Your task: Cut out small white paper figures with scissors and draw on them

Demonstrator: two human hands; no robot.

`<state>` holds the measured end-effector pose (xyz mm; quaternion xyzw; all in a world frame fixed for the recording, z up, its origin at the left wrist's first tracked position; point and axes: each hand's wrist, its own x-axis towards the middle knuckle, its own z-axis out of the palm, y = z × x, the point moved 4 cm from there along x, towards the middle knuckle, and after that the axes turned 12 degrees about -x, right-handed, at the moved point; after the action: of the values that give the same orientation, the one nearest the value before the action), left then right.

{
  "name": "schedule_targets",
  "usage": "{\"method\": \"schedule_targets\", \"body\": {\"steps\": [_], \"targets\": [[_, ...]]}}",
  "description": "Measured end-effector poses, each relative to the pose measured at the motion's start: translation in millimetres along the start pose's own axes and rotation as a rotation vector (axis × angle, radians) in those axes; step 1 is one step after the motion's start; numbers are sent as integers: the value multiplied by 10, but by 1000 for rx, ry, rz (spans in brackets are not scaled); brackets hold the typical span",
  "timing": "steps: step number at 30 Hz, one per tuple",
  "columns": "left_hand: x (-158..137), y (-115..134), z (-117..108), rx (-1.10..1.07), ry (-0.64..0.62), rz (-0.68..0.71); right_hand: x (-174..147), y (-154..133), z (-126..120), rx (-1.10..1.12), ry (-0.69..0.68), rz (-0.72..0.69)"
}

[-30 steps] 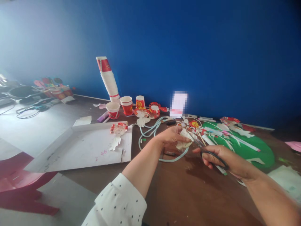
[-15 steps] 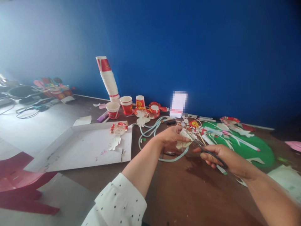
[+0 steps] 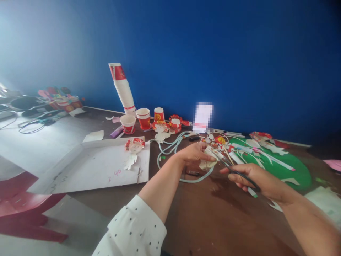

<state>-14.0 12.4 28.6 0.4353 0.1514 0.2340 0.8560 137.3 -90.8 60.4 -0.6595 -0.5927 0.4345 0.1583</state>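
Note:
Between the fingers of my left hand is a small piece of cream-coloured paper. My right hand is wrapped round the dark handles of a pair of scissors. Their blades point up and left and lie against the paper, beside my left fingertips. How far the blades are apart I cannot make out. Under and behind my hands are a pale blue cable and several paper scraps. A green round mat lies to the right, with markers and white paper strips on it.
A tall leaning stack of paper cups stands by the blue wall, with red cups in front. Left lies a white cardboard tray bearing a cut-paper figure. A blurred-out upright panel leans at the back. A red stool stands lower left.
My hands and the scissors have hardly moved; the right hand is very slightly further right. The paper stays in my left hand.

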Motion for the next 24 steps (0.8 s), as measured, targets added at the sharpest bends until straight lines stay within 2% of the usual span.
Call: {"method": "schedule_targets", "body": {"steps": [11,16,24], "targets": [[-3,-12,-9,27,-16,-45,68,204,-13,-55,-50,20],[-11,-23,-29,94,15,-65,119,371,-18,47,-103,41],[-8,-47,-36,102,-10,-78,92,356,-37,68,-125,107]]}}
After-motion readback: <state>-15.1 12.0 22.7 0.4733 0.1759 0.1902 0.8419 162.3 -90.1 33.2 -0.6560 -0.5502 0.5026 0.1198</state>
